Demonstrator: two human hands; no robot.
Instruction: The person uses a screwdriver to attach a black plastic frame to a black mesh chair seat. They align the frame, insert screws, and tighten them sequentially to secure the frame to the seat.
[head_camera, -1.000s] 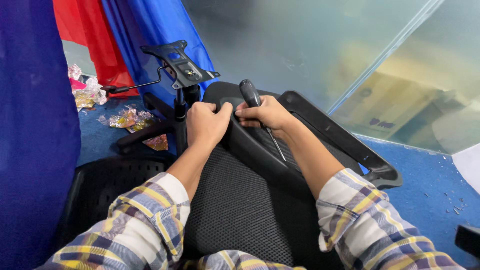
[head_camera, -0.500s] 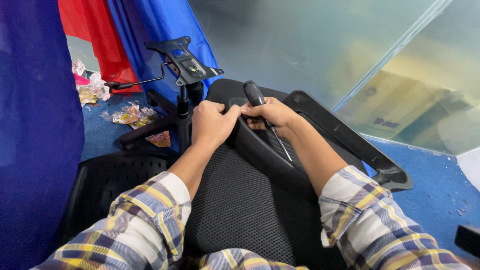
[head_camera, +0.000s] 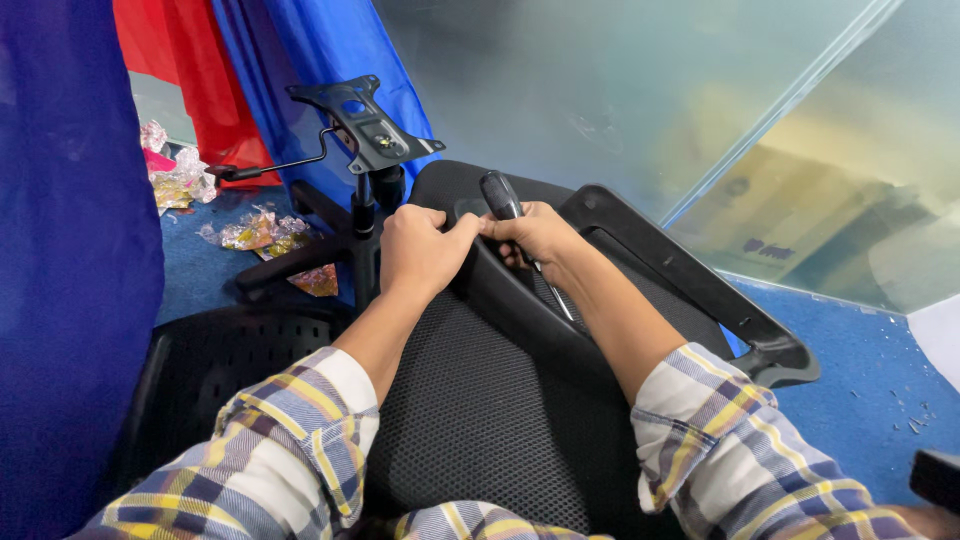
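A black office chair seat with mesh padding (head_camera: 480, 400) lies across my lap, its black plastic armrest frame (head_camera: 690, 290) curving off to the right. My left hand (head_camera: 418, 250) is closed on the seat's far edge. Beside it, my right hand (head_camera: 535, 235) grips a screwdriver with a black handle (head_camera: 499, 193); the thin shaft (head_camera: 560, 300) runs down along my forearm. The two hands touch at the fingertips. The screwdriver's tip is hidden.
A black chair base with an upright gas column and tilted mounting plate (head_camera: 365, 125) stands just beyond my hands. Crumpled foil wrappers (head_camera: 255, 232) lie on the blue carpet. Blue and red cloth (head_camera: 300, 60) hangs behind, and a glass wall (head_camera: 700, 110) at right.
Both hands have stayed together on the seat's far edge with only slight shifts. The right hand still holds the screwdriver, with its handle slightly more upright.
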